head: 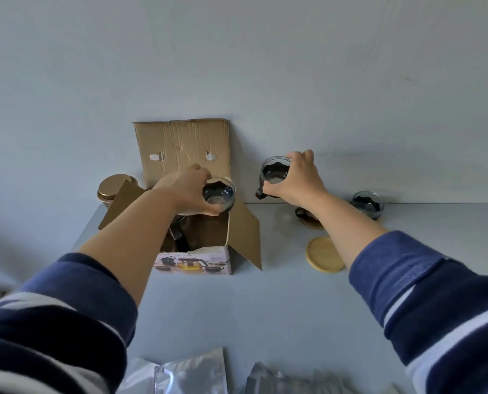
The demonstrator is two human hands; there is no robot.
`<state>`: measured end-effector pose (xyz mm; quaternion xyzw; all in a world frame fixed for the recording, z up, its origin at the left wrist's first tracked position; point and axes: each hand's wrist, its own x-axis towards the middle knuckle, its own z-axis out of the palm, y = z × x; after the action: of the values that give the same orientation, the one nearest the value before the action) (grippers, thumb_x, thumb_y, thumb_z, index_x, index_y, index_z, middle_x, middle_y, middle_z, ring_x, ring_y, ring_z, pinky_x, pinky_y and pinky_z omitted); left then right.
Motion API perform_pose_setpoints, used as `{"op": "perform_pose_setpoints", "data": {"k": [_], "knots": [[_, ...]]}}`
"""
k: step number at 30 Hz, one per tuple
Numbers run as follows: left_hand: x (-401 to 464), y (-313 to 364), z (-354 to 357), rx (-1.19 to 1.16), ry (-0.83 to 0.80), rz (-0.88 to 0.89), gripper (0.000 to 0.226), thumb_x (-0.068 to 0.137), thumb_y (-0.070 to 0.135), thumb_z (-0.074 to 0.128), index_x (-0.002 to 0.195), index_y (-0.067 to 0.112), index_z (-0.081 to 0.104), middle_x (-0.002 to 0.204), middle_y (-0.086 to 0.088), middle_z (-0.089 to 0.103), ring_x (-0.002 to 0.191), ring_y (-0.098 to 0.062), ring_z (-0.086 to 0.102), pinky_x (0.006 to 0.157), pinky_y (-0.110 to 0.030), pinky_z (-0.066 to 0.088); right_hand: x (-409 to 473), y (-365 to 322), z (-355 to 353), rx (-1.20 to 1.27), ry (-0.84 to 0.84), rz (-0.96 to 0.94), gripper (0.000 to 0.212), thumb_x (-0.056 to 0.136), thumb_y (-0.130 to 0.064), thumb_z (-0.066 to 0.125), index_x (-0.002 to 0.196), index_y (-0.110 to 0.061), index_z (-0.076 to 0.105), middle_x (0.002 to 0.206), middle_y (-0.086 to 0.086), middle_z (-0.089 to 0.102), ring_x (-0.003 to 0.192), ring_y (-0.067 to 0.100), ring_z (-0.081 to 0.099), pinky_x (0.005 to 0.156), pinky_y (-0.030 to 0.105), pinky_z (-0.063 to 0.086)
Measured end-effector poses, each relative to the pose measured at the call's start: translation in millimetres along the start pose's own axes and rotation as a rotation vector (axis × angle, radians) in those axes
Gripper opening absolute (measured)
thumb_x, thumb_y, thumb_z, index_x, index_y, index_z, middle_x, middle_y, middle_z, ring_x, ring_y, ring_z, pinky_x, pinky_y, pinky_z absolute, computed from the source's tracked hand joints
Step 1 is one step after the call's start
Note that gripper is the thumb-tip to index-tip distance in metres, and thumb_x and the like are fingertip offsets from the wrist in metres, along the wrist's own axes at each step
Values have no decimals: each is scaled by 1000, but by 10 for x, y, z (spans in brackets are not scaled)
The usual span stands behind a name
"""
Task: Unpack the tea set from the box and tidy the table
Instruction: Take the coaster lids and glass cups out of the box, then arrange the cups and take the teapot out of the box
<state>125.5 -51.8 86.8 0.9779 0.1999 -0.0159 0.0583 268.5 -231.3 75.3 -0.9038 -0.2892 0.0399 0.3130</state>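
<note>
An open cardboard box (180, 143) with a printed tea-set picture on its front stands at the back of the table. My left hand (186, 191) grips a glass cup (220, 194) with a dark holder, raised over the box's open top. My right hand (294, 180) holds a second glass cup (274, 174) by its rim, up in the air right of the box. A third glass cup (366, 204) stands on the table at the far right. Dark items remain inside the box, partly hidden by my left arm.
A round wooden coaster (324, 258) lies on the table under my right forearm; another shows partly behind my right wrist (312, 223). A gold tin (112, 189) stands left of the box. Silver foil bags (191, 373) lie at the near edge. The wall is close behind.
</note>
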Motion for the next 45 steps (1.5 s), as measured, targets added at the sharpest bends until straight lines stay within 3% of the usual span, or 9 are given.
{"op": "perform_pose_setpoints", "data": {"k": [5,13,21,34,41,45], "knots": [[100,665,-106,-45,44,91,83,64,60,72,131,16,51,119,0,56,104,-21,57,89,-42,52,-103,513,-390,1,24,83,86,68,-43,78,135,-6,39,132,9,32,122,31,45,95,37,45],[275,1738,620,-191,-141,166,71,65,50,75,126,20,54,114,1,54,106,-20,57,92,-36,49,-395,1559,-663,-41,64,291,85,65,-47,78,129,-5,43,128,9,37,118,30,50,93,33,44],[351,2144,1243,-254,-249,174,84,72,43,77,144,20,38,134,1,43,120,-21,49,100,-30,42,-646,2335,-494,-17,49,419,79,65,-49,79,122,-7,45,124,8,39,110,29,53,85,35,48],[400,2194,1378,-250,-307,119,87,78,40,73,150,22,29,145,2,35,128,-23,45,105,-34,41,-755,2587,-246,27,83,433,82,69,-51,77,128,-6,43,128,10,38,116,29,49,85,32,48],[292,2167,1289,-274,-315,93,103,81,45,71,155,23,3,158,2,22,142,-22,30,114,-36,30,-768,2499,-416,-74,-37,457,98,70,-65,68,142,-12,30,138,9,31,129,31,36,97,42,43],[141,1978,1080,-235,-172,61,85,88,47,61,154,20,15,157,-1,26,141,-23,32,112,-37,31,-712,2217,-571,-237,-13,342,84,78,-61,62,143,-18,30,140,10,33,129,31,33,96,43,41]]}}
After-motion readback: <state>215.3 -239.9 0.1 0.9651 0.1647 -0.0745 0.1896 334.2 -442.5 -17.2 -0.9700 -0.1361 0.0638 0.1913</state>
